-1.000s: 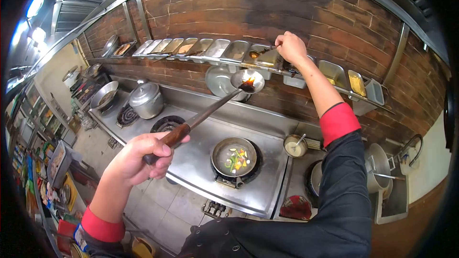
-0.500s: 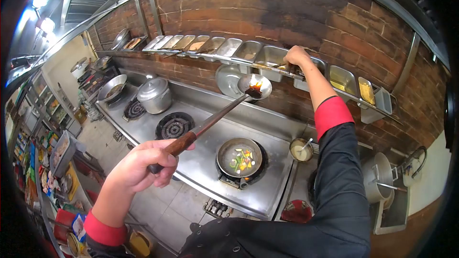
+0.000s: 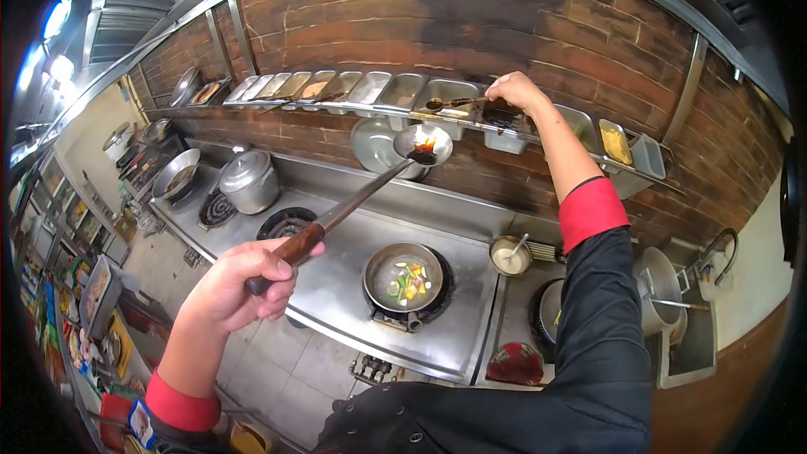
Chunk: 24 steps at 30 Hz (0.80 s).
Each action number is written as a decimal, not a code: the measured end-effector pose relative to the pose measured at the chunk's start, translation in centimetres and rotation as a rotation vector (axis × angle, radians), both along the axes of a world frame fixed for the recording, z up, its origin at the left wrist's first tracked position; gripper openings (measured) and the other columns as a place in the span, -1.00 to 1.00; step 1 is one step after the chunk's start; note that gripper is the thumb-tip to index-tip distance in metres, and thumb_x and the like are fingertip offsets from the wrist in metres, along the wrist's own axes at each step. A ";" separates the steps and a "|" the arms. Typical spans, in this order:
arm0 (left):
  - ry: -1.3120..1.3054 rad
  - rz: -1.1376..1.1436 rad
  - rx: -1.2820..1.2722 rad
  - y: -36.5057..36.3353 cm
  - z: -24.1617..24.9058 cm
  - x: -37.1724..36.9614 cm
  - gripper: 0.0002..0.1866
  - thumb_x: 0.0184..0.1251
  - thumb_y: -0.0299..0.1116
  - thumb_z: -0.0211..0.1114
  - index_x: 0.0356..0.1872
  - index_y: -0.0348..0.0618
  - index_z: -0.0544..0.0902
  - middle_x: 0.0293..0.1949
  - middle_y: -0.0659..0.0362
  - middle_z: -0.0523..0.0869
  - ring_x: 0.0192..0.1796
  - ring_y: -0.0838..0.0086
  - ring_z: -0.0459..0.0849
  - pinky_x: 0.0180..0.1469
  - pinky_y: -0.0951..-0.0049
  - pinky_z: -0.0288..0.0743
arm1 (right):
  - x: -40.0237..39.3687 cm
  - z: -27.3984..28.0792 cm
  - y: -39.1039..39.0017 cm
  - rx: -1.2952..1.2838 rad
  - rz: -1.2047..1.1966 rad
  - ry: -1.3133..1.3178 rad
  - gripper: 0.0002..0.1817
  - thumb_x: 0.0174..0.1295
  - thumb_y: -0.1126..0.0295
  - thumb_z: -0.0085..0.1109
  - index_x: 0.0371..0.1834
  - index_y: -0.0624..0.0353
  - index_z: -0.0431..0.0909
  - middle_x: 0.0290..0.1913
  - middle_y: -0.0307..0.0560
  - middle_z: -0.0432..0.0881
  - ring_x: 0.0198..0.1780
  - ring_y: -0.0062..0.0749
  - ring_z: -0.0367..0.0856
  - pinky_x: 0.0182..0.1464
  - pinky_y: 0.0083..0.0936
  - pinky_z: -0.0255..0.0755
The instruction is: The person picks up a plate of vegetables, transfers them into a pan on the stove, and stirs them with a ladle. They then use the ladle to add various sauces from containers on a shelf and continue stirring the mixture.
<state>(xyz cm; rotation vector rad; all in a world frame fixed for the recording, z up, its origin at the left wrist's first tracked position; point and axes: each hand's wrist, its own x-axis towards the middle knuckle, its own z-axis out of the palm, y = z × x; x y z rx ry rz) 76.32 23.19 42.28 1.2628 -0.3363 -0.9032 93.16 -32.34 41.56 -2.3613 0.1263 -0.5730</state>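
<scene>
My left hand is closed round the wooden handle of a long ladle. A pool of dark sauce lies in the ladle's bowl, held level in front of the wall shelf. Up at that shelf, my right hand grips a small dark-coated spoon, its bowl pointing left. Beneath this hand is a metal container with dark sauce smeared inside. On the burner below sits a frying pan holding chopped green, yellow and white pieces.
Several metal containers line the shelf. A lidded pot and a wok stand at the stove's left. To the right are a small pot of pale liquid, a red cloth and a tall pot.
My right hand has lifted the spoon out of the container, so its dark bowl now shows to the left. The left hand keeps hold of the ladle; the view has shifted slightly.
</scene>
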 end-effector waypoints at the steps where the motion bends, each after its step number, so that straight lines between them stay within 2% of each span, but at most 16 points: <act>1: 0.001 0.000 -0.001 0.0 0.0 0.0 -0.50 0.21 -0.41 0.15 0.20 -0.38 0.48 -0.62 0.19 0.46 -0.69 0.52 0.38 -0.57 0.53 0.32 | -0.1 0.0 0.1 -0.001 -0.004 0.000 -0.84 -0.07 0.39 0.34 -0.42 0.22 0.76 -0.43 -0.19 0.74 -0.41 -0.49 0.59 -0.29 -0.49 0.44; 3: 0.003 -0.004 -0.006 0.0 0.0 0.0 -0.50 0.21 -0.41 0.15 0.20 -0.38 0.48 -0.62 0.19 0.46 -0.69 0.52 0.38 -0.57 0.53 0.32 | -0.3 -0.1 0.2 0.009 -0.018 0.024 -0.83 -0.06 0.39 0.34 -0.39 0.20 0.77 -0.40 -0.17 0.76 -0.27 -0.49 0.65 -0.11 -0.51 0.48; 6: 0.003 -0.008 -0.012 0.0 0.0 -0.1 -0.50 0.21 -0.41 0.15 0.20 -0.39 0.48 -0.62 0.19 0.46 -0.70 0.52 0.38 -0.58 0.53 0.32 | -1.5 0.2 1.4 -0.062 -0.031 0.037 -0.83 -0.04 0.29 0.40 -0.39 0.10 0.80 -0.34 -0.14 0.79 -0.21 -0.42 0.73 -0.03 -0.46 0.52; 10: -0.001 -0.019 -0.016 0.1 0.1 -0.3 -0.50 0.20 -0.41 0.15 0.20 -0.38 0.48 -0.62 0.19 0.47 -0.69 0.53 0.38 -0.58 0.54 0.31 | -2.0 0.5 2.1 -0.091 -0.046 0.050 -0.83 -0.02 0.29 0.40 -0.38 0.09 0.80 -0.33 -0.14 0.79 -0.20 -0.43 0.73 -0.01 -0.47 0.53; 12: -0.002 -0.020 -0.017 0.2 0.2 -0.4 -0.50 0.20 -0.41 0.15 0.20 -0.38 0.48 -0.62 0.19 0.47 -0.69 0.53 0.38 -0.58 0.54 0.31 | -2.0 0.6 2.1 -0.046 -0.015 -0.003 -0.84 -0.04 0.41 0.33 -0.39 0.19 0.77 -0.42 -0.19 0.74 -0.34 -0.53 0.62 -0.20 -0.54 0.47; 13: -0.003 -0.020 -0.016 0.3 0.2 -0.4 -0.50 0.21 -0.41 0.15 0.20 -0.37 0.48 -0.61 0.19 0.47 -0.69 0.53 0.38 -0.58 0.55 0.31 | -1.8 0.7 2.0 -0.048 -0.013 -0.003 -0.84 -0.04 0.41 0.33 -0.39 0.19 0.77 -0.42 -0.19 0.74 -0.34 -0.53 0.62 -0.20 -0.54 0.47; 15: -0.005 -0.022 -0.016 0.5 0.2 -0.5 -0.50 0.21 -0.41 0.15 0.20 -0.37 0.48 -0.61 0.19 0.47 -0.69 0.53 0.38 -0.58 0.55 0.31 | -1.6 0.8 1.7 0.051 0.016 0.013 -0.85 -0.02 0.38 0.33 -0.38 0.13 0.78 -0.45 -0.21 0.72 -0.47 -0.60 0.49 -0.40 -0.58 0.33; 16: -0.007 -0.026 -0.015 0.7 0.2 -0.5 -0.50 0.21 -0.40 0.16 0.20 -0.37 0.49 -0.61 0.19 0.47 -0.68 0.53 0.38 -0.58 0.55 0.31 | -1.7 0.9 1.7 0.050 0.018 0.013 -0.85 -0.02 0.38 0.33 -0.38 0.13 0.78 -0.45 -0.21 0.72 -0.47 -0.60 0.49 -0.40 -0.58 0.33; 18: -0.009 -0.026 -0.015 1.0 0.2 -0.5 -0.50 0.21 -0.40 0.16 0.20 -0.37 0.49 -0.61 0.19 0.46 -0.68 0.53 0.38 -0.57 0.54 0.31 | -1.6 1.1 1.8 0.181 -0.012 0.062 -0.85 0.01 0.34 0.32 -0.36 0.05 0.78 -0.47 -0.24 0.70 -0.56 -0.64 0.34 -0.50 -0.61 0.16; 19: -0.010 -0.028 -0.015 1.2 0.1 -0.5 -0.50 0.21 -0.40 0.16 0.21 -0.36 0.49 -0.61 0.19 0.46 -0.68 0.53 0.38 -0.57 0.54 0.32 | -2.1 1.6 2.3 0.180 -0.010 0.061 -0.85 0.01 0.34 0.32 -0.36 0.05 0.78 -0.47 -0.24 0.70 -0.56 -0.64 0.34 -0.50 -0.61 0.16; 21: -0.016 -0.028 -0.013 1.6 0.2 -0.6 -0.50 0.21 -0.40 0.16 0.21 -0.36 0.49 -0.62 0.19 0.46 -0.68 0.53 0.38 -0.57 0.54 0.32 | -3.4 2.8 3.4 0.242 -0.180 0.201 -0.85 0.04 0.29 0.32 -0.34 0.00 0.78 -0.48 -0.25 0.68 -0.58 -0.66 0.27 -0.51 -0.64 0.09; 22: -0.019 -0.032 -0.011 1.8 0.3 -0.6 -0.50 0.21 -0.39 0.17 0.21 -0.35 0.49 -0.62 0.19 0.46 -0.68 0.53 0.38 -0.57 0.53 0.32 | -3.1 2.7 3.3 0.241 -0.177 0.201 -0.85 0.04 0.29 0.32 -0.34 0.00 0.78 -0.48 -0.25 0.68 -0.58 -0.66 0.27 -0.51 -0.64 0.09; 24: -0.021 -0.030 -0.011 2.1 0.2 -0.6 -0.50 0.22 -0.39 0.17 0.21 -0.35 0.49 -0.62 0.20 0.46 -0.68 0.53 0.38 -0.57 0.53 0.32 | -1.9 1.9 2.3 0.179 -0.198 0.106 -0.83 0.05 0.24 0.34 -0.32 0.01 0.77 -0.41 -0.16 0.74 -0.52 -0.53 0.48 -0.43 -0.57 0.32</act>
